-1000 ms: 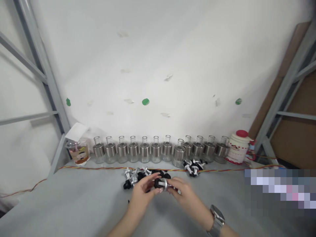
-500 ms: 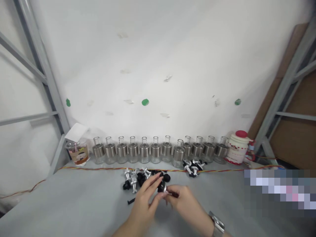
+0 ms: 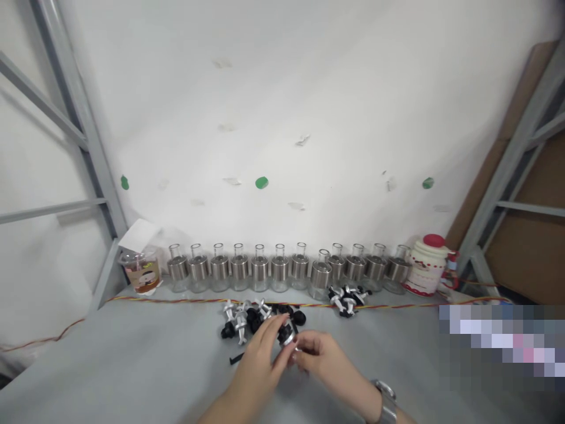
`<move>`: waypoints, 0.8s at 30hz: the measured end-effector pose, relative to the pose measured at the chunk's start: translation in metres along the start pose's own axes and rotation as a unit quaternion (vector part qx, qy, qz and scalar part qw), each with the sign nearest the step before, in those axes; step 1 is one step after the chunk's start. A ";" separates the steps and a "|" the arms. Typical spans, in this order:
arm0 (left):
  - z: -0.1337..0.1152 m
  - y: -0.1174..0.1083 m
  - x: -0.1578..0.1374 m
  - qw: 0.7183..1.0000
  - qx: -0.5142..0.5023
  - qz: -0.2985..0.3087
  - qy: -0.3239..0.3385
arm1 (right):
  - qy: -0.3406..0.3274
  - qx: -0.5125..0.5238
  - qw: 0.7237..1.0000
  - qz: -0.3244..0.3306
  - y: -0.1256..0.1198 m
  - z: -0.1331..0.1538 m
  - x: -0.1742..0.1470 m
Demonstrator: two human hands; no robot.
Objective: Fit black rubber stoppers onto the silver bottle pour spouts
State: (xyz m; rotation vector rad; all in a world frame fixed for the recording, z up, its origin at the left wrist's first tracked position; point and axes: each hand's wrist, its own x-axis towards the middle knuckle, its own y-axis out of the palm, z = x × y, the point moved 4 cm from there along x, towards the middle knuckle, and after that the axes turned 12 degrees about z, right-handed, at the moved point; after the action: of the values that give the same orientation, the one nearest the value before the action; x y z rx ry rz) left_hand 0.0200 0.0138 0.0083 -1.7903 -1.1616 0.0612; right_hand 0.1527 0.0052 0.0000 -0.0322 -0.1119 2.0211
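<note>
My left hand point(image 3: 262, 353) is closed around a black-and-silver bottle pourer point(image 3: 286, 335), its fingers over the top and thumb beneath. From the right, the fingertips of my right hand point(image 3: 313, 348) pinch the silver end of the same pourer. The fingers partly hide the piece. Just beyond my left hand lies a pile of silver and black pourers point(image 3: 241, 323) with loose black caps point(image 3: 299, 318). A small black strip point(image 3: 236, 358) rests on the table left of that hand.
A row of glass bottles point(image 3: 259, 268) with steel sleeves stands along the wall. A smaller heap of pourers point(image 3: 348, 300) lies before them at right. A twisted red-yellow wire point(image 3: 185, 301) crosses the grey table point(image 3: 145, 365). A cup point(image 3: 143, 274) and a red-lidded jar point(image 3: 426, 265) flank the row.
The pourer has turned in my fingers and its black ridged part now shows more. My right fingers have shifted slightly along its silver end. The view has moved a little.
</note>
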 end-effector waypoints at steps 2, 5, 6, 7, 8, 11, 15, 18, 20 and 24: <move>0.001 0.001 -0.001 0.999 0.040 0.003 0.029 | -0.002 0.011 1.000 0.004 0.001 0.001 0.000; 0.000 0.004 -0.003 0.993 0.096 -0.001 0.073 | 0.000 0.019 1.000 0.009 0.004 0.000 0.000; 0.000 0.004 -0.003 0.991 0.106 -0.002 0.081 | 0.001 0.019 1.000 0.011 0.005 0.000 0.000; -0.001 0.005 -0.004 0.990 0.109 -0.001 0.085 | 0.001 0.017 1.000 0.011 0.006 -0.001 0.000; -0.002 0.004 -0.004 0.991 0.106 0.004 0.086 | 0.001 0.016 1.000 0.012 0.006 -0.001 -0.001; -0.005 0.002 -0.003 0.995 0.067 0.026 0.076 | -0.003 0.015 1.000 0.017 0.005 -0.001 -0.001; -0.001 -0.002 0.000 1.000 -0.029 0.004 0.003 | -0.009 0.031 0.999 0.022 0.000 0.002 -0.001; 0.004 -0.004 0.000 0.995 -0.075 -0.052 -0.042 | -0.012 0.023 1.000 0.004 -0.002 0.004 -0.002; 0.004 -0.003 0.000 0.995 -0.069 -0.062 -0.041 | -0.022 -0.003 1.000 -0.004 -0.002 0.005 -0.003; 0.001 0.000 0.000 0.999 -0.015 -0.018 -0.027 | -0.034 -0.067 0.997 -0.009 0.001 0.005 -0.006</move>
State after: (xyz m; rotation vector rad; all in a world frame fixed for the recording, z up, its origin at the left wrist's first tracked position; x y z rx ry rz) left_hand 0.0193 0.0149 0.0077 -1.8027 -1.2387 0.0714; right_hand 0.1536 -0.0010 0.0048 -0.0479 -0.2896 1.9935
